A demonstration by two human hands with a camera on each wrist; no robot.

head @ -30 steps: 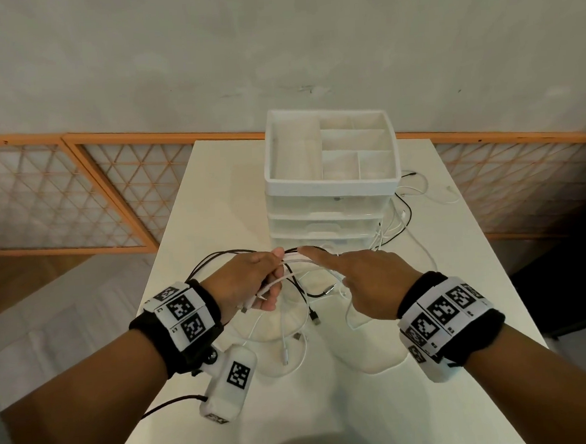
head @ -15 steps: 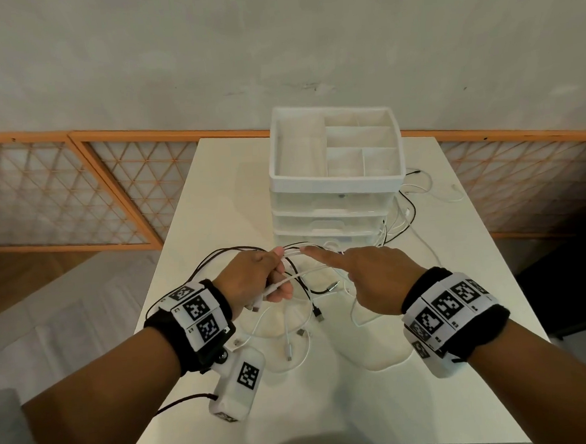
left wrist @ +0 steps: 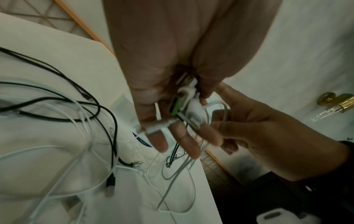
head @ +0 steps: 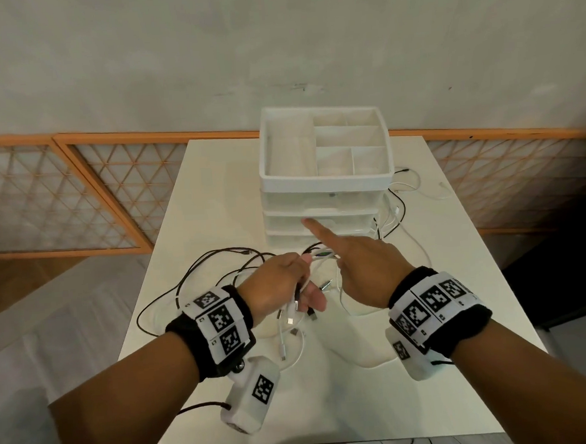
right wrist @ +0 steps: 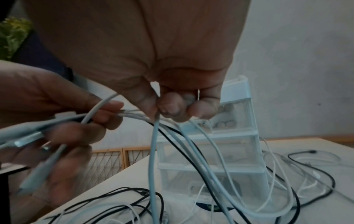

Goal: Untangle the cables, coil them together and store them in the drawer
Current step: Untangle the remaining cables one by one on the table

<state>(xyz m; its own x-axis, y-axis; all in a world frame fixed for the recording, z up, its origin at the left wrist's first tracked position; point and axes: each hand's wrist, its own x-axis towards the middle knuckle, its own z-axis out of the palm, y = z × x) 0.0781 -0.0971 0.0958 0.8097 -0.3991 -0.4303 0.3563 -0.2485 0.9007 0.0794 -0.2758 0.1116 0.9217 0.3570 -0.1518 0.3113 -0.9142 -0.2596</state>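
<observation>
Black and white cables (head: pixel 198 274) lie tangled on the white table (head: pixel 214 192) in front of a white three-drawer unit (head: pixel 322 216), all drawers closed. My left hand (head: pixel 281 284) grips a bundle of plug ends (left wrist: pixel 188 103), one of them green, with more plugs hanging below the fist. My right hand (head: pixel 359 269) is just to its right. Its curled fingers (right wrist: pixel 168 109) pinch several strands (right wrist: pixel 155 151) coming out of the bundle. The index finger (head: pixel 310 226) sticks out in front of the middle drawer. Long loops trail to the tabletop.
An open divided tray (head: pixel 327 182) sits on top of the drawer unit. More cable loops (head: pixel 400 208) lie to the unit's right. The table's edges are close on both sides; an orange lattice railing (head: pixel 111 198) and a wall stand behind.
Both hands have risen a little with the cables. The right index finger, which lay along the strands, now points out in front of the drawers. More plug ends hang below my left fist.
</observation>
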